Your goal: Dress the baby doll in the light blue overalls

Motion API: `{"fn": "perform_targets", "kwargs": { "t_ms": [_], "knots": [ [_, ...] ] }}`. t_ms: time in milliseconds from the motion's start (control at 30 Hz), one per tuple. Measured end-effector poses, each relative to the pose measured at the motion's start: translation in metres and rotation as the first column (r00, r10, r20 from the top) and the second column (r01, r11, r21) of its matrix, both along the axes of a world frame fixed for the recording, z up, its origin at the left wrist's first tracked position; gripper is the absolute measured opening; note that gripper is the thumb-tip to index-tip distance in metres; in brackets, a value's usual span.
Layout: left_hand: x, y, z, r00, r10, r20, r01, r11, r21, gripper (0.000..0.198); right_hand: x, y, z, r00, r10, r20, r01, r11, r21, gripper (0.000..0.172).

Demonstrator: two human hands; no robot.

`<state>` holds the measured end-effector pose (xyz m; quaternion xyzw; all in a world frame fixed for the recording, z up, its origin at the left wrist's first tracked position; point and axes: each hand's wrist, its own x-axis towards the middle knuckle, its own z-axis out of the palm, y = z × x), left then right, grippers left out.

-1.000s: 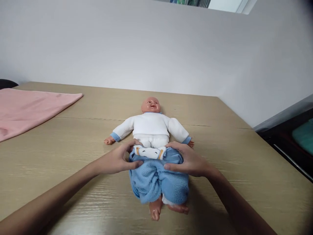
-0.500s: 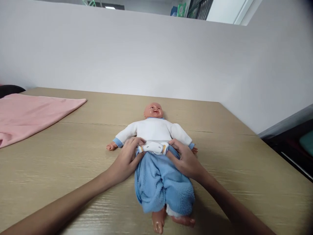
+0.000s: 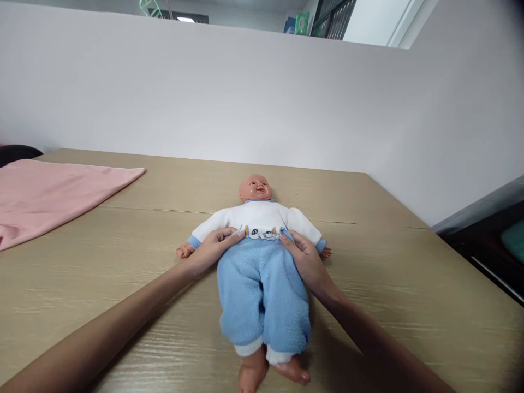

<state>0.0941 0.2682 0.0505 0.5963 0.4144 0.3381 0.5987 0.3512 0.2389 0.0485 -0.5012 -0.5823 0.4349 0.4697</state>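
A baby doll (image 3: 256,189) lies on its back, its head toward the wall and its bare feet toward me. It wears a white top (image 3: 262,214) with blue cuffs and fluffy blue trousers (image 3: 262,278) with white hems. My left hand (image 3: 215,246) pinches the trousers' waist on the left side. On the right side, my right hand (image 3: 307,259) grips the same waistband, thumb on top. Between my hands runs a printed white strip (image 3: 264,233) with cartoon eyes, level with the top's lower edge.
A pink cloth (image 3: 61,191) lies flat on the wooden table (image 3: 143,284) at the left. Behind the table rises a white partition (image 3: 245,98). A dark object (image 3: 491,245) stands beyond the right edge.
Both hands have moved up the doll's body with the trousers' waist. The trousers sit higher and straighter, and more of the white hems and printed eyes show.
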Motion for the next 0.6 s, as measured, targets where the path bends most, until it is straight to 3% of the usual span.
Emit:
{"fn": "perform_targets", "kwargs": {
  "t_ms": [100, 167, 200, 367, 467, 600],
  "knots": [
    [-0.004, -0.01, -0.003, 0.994, 0.081, -0.069, -0.059, 0.961, 0.271, 0.036, 0.008, -0.005, -0.001, 0.965, -0.16, 0.207, 0.106, 0.962, 0.25, 0.03],
    [-0.005, -0.014, -0.006, 0.979, 0.173, -0.111, -0.106, 0.888, 0.446, 0.028, 0.011, -0.005, -0.002, 0.949, -0.181, 0.259, 0.104, 0.953, 0.285, 0.029],
    [-0.004, -0.014, -0.007, 0.973, 0.199, -0.12, -0.121, 0.874, 0.471, 0.026, 0.011, -0.002, -0.003, 0.953, -0.161, 0.256, 0.098, 0.965, 0.245, 0.03],
    [0.003, 0.002, -0.008, 0.982, 0.187, -0.041, -0.171, 0.953, 0.25, 0.036, 0.008, 0.025, -0.016, 0.986, -0.036, 0.164, 0.022, 0.997, 0.08, 0.035],
    [-0.003, 0.01, -0.006, 0.995, 0.087, -0.051, -0.078, 0.985, 0.152, 0.043, 0.015, 0.029, -0.016, 0.987, 0.034, 0.157, -0.042, 0.998, 0.047, 0.036],
    [-0.027, 0.011, -0.006, 0.964, 0.018, -0.264, 0.064, 0.952, 0.3, 0.037, 0.038, 0.017, -0.008, 0.97, 0.107, 0.218, -0.113, 0.993, 0.019, 0.032]
  ]
}}
